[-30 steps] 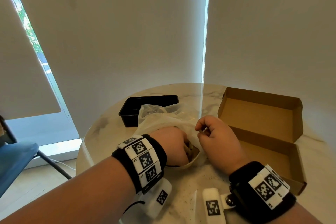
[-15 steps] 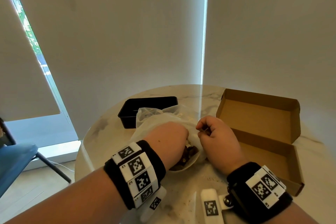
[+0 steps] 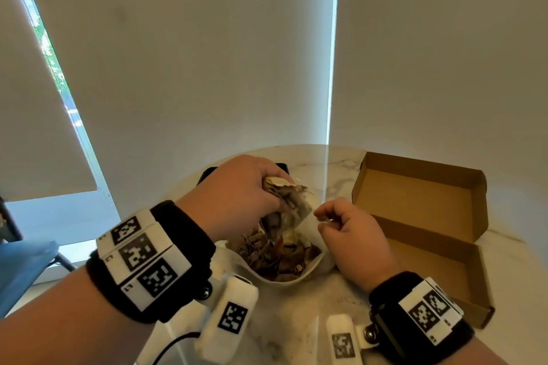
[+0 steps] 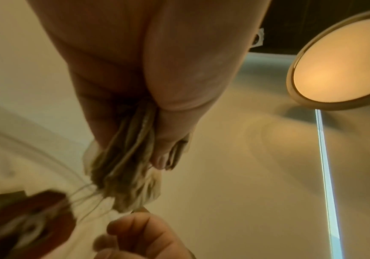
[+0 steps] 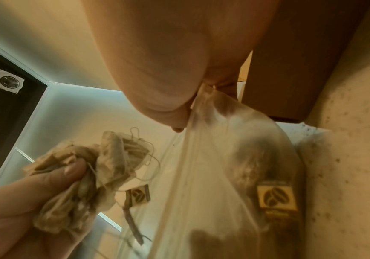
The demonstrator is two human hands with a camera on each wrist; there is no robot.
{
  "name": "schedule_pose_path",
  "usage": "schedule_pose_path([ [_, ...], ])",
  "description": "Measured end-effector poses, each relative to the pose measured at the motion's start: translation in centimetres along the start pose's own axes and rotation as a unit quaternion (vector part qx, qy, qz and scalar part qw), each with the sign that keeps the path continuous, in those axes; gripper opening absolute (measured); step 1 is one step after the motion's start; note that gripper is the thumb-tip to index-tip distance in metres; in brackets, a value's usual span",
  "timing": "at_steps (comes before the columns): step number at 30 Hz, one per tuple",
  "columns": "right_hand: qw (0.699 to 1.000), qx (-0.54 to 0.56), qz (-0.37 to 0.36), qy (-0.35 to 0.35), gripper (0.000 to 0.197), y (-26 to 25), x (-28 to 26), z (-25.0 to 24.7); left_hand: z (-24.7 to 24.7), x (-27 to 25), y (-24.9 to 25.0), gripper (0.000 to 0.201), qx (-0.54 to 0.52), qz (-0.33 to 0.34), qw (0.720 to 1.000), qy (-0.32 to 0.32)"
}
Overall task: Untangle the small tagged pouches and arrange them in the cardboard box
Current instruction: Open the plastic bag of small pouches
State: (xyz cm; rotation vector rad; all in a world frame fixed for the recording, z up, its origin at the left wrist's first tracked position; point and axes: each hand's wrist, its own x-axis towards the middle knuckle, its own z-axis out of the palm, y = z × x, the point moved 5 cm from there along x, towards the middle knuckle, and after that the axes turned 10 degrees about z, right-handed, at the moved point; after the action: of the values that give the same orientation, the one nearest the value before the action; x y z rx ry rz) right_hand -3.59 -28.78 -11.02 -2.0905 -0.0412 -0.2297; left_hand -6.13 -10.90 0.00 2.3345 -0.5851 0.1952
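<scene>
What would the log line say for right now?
left hand: grips tangled pouch bunch above plastic bag | right hand: pinches bag rim | cardboard box: open, no pouches visible

It looked like a home or small office: a round marble counter (image 3: 341, 163) stood by roller blinds (image 3: 207, 53), a blue chair (image 3: 23, 264) beside it.

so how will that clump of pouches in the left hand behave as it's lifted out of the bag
The clump of pouches looks soft and crumpled in the left hand, so probably floppy and light. Loose strings and a dangling tag suggest others may snag and trail out of the plastic bag.
</scene>
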Motion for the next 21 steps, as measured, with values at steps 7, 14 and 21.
schedule_pose_path([
  [7, 1.0, 0.002, 0.007, -0.017, 0.032, -0.1, 0.0, 0.4, -1.9, 0.1, -0.1, 0.018, -0.152, 0.013, 0.982, 0.111],
  [14, 1.0, 0.007, 0.007, -0.027, 0.033, 0.0, 0.0, 0.4, -2.4, 0.4, -0.3, 0.02, -0.26, -0.024, 0.953, 0.156],
  [21, 0.999, 0.014, -0.003, -0.035, 0.035, -0.4, -0.3, 0.4, -3.4, 1.2, 0.3, 0.019, -0.305, 0.011, 0.923, 0.236],
])
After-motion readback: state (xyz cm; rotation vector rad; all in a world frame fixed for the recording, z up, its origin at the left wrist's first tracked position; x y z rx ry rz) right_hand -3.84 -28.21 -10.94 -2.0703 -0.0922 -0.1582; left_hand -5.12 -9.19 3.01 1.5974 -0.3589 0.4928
